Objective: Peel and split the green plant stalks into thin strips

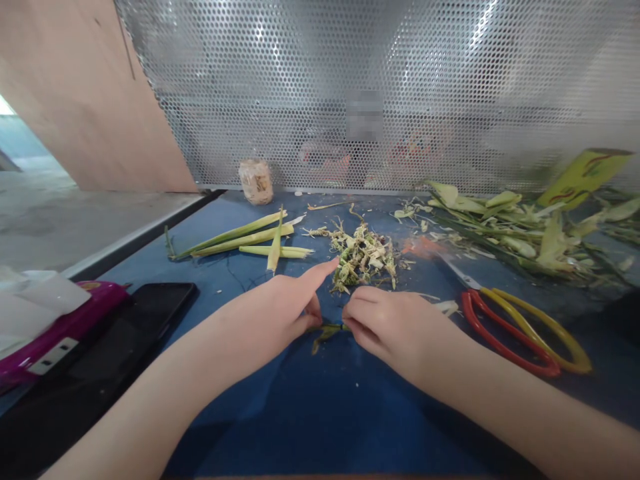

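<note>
A small green plant stem (327,331) lies low over the blue table, stretched between my two hands. My left hand (285,310) pinches its left end between thumb and a curled finger, while the index finger points out toward a pile of pale green plant scraps (365,253). On the stem's right end, the bent fingers of my right hand (380,317) are closed. The scrap pile sits just beyond both hands. Scissors (520,323) with one red and one yellow handle lie to the right of my right hand.
Several cut green stalks (245,240) lie at the back left, near a jar-like wrapped object (256,181). Leafy husks (520,233) heap up at the right. A black phone (115,347) and a purple tissue holder (70,327) stand at the left. A perforated metal screen (300,80) closes off the back.
</note>
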Demonstrator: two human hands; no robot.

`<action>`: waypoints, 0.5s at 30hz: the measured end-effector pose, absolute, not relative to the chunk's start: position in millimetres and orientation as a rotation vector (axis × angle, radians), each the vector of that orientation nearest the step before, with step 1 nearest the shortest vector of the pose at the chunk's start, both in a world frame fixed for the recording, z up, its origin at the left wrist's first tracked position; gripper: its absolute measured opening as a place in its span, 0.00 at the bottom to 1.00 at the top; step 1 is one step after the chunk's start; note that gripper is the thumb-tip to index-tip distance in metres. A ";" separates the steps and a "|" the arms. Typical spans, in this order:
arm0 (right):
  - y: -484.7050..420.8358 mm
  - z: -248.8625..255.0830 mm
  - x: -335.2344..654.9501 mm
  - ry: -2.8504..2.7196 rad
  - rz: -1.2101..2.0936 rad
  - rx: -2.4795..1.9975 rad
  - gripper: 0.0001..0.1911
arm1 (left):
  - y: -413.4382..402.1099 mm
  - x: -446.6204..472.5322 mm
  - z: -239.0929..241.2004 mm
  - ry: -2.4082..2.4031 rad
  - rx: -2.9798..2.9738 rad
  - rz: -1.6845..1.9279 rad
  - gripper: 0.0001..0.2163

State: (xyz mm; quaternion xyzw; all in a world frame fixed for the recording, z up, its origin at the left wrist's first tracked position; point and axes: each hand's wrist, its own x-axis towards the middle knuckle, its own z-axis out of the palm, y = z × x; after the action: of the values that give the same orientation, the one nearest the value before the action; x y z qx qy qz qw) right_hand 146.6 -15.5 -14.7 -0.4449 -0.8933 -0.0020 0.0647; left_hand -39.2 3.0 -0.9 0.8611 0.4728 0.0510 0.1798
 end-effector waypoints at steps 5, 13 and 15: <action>-14.6 -13.1 146.1 -2.724 0.045 -1.370 0.05 | 0.8 -39.9 1.0 1.348 2.430 0.176 0.29; -15.6 -11.8 147.5 -2.760 0.108 -1.397 0.06 | 2.7 -44.6 0.4 1.356 2.387 0.135 0.30; -15.8 -11.8 147.2 -2.760 0.100 -1.394 0.06 | 4.5 -45.2 -0.5 1.349 2.398 0.124 0.30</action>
State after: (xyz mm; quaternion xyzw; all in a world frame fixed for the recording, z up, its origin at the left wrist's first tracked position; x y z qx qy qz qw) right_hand 147.2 -15.8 -11.8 -0.4505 -0.8919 0.0324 0.0238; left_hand -45.2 4.5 -0.5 0.8543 0.4807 0.0441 0.1927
